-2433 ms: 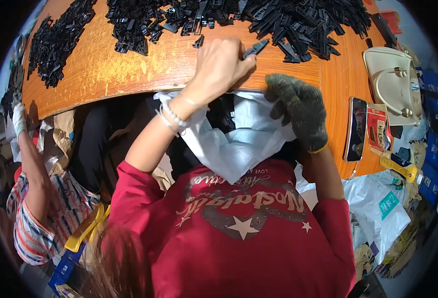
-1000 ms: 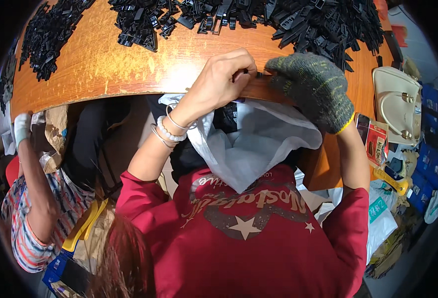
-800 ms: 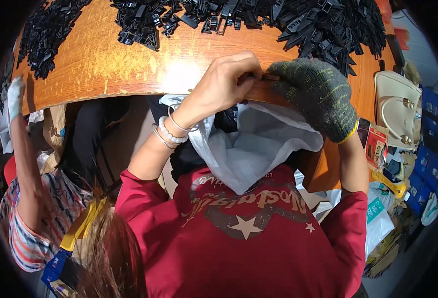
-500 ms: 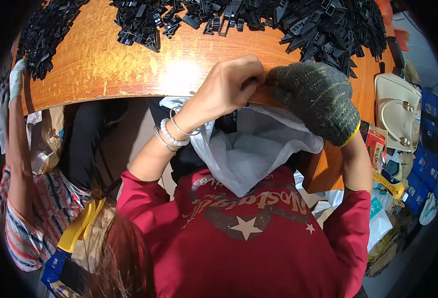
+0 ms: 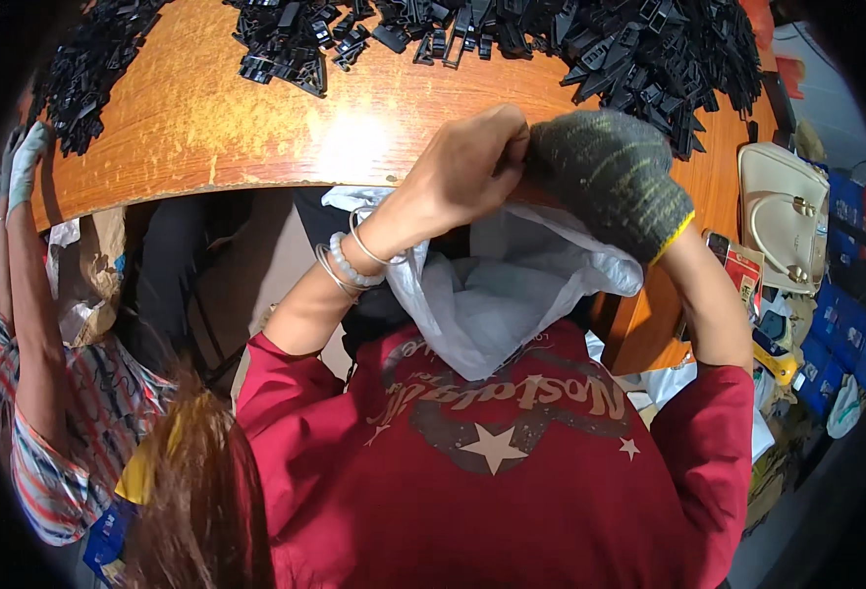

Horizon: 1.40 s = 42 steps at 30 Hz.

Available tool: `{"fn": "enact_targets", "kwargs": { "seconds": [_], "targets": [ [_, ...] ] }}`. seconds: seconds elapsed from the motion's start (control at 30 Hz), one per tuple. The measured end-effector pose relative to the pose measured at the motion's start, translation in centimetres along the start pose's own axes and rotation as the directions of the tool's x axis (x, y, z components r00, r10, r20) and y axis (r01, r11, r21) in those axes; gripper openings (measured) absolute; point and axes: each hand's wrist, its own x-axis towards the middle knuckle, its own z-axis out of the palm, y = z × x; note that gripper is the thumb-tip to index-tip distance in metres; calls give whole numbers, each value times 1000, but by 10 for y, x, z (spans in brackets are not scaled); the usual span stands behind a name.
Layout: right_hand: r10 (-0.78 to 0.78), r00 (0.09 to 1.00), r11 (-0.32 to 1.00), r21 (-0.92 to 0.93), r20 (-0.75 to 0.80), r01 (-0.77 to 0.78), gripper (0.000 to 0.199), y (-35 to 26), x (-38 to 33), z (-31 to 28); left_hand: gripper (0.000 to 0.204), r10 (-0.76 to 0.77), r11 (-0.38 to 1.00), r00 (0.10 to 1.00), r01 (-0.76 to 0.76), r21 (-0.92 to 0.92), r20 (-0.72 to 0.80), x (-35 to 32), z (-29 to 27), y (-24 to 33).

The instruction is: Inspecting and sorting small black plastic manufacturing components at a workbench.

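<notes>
— Where is the white plastic bag (image 5: 497, 304)?
— Hanging open just below the worktop (image 5: 207, 118) edge, likely to catch parts.
— And the hands?
— The bare left hand (image 5: 467, 162) pinches something small above the bag; the gloved right hand (image 5: 605, 177) closes beside it, contents hidden.
— The bag's look?
— Thin, crinkled, translucent.
</notes>
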Motion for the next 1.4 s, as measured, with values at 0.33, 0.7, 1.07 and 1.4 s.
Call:
{"fn": "enact_targets", "kwargs": {
  "seconds": [0.33, 0.7, 1.07, 1.4],
  "targets": [
    [275, 927, 865, 486, -255, -123, 46, -5, -52, 4, 14, -240, 901, 970, 231, -366, 22, -14, -17, 8],
    [495, 869, 136, 986, 14, -93, 29, -27, -67, 6, 52, -219, 174, 901, 414, -894, 374, -24, -5, 17],
    [483, 873, 196, 980, -71, -28, 29, -35, -57, 23, 19, -480, 747, 876, 377, -547, -51, -19, 10, 45],
    [375, 917, 176, 961, 135, -213, 27, -30, -68, 21, 29, 265, 655, 920, 49, 754, -290, 14, -21, -12]
  ]
}}
